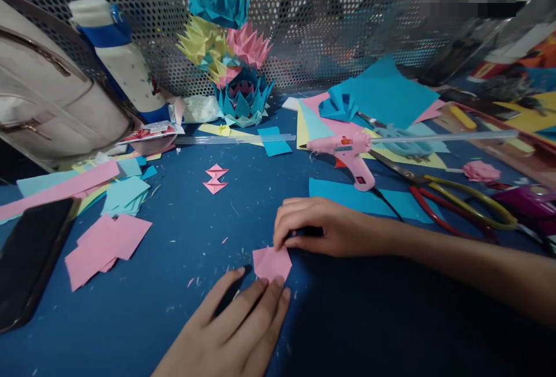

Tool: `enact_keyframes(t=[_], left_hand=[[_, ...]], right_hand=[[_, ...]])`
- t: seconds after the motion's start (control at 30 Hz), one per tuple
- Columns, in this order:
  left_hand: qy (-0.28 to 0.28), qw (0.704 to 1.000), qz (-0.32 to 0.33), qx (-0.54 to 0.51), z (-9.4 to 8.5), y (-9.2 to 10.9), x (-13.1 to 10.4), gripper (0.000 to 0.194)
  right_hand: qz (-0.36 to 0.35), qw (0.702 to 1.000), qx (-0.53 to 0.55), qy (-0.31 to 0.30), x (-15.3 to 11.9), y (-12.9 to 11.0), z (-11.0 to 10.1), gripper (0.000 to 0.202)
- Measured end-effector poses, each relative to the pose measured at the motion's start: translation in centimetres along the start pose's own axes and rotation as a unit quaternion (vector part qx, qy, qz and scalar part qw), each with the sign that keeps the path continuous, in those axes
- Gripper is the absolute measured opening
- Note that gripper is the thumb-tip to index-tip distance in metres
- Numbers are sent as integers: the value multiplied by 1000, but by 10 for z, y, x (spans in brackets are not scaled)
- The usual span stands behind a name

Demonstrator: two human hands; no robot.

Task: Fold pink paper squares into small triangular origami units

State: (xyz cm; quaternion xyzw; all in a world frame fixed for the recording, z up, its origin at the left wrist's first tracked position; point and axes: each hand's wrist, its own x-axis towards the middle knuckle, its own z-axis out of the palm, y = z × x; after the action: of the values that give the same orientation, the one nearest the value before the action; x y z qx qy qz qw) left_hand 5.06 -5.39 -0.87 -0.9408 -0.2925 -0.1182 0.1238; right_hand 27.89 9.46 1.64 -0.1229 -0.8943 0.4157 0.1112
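A small piece of pink paper [273, 264] with folded corners lies on the blue tabletop between my two hands. My left hand [241, 319] rests flat with its fingers stretched out, and some fingertips press on the paper's near edge. Thumb and index finger of my right hand [313, 226] pinch the paper's far edge; the rest of those fingers curl over. Beyond the hands sit two small folded pink paper pieces [216, 179]. A stack of pink paper squares [106, 244] lies to the left.
A pink glue gun [345, 154], yellow-and-red-handled scissors [456, 197] and a blue paper strip [369, 197] lie around the right forearm. A black phone [37, 261] is at left. A folded-paper flower piece [243, 99] and a bottle [125, 64] stand by the perforated metal panel.
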Motion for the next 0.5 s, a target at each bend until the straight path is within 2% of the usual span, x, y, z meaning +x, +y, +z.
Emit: enact_keyframes(t=[0.07,0.17,0.37,0.5], left_hand=[[22,999,-30,-16,7,3,0,40],[53,997,-57,-25,15,8,-1,42],[35,997,-56,-34,14,7,3,41],[15,998,-54,-30,13,6,4,55]], right_hand=[[-19,1000,10,-7,1,4,-3,14],[-9,1000,6,-19,1,7,-4,13],[15,999,-18,-36,3,4,-3,10],[21,998,-51,-23,2,0,1,8]])
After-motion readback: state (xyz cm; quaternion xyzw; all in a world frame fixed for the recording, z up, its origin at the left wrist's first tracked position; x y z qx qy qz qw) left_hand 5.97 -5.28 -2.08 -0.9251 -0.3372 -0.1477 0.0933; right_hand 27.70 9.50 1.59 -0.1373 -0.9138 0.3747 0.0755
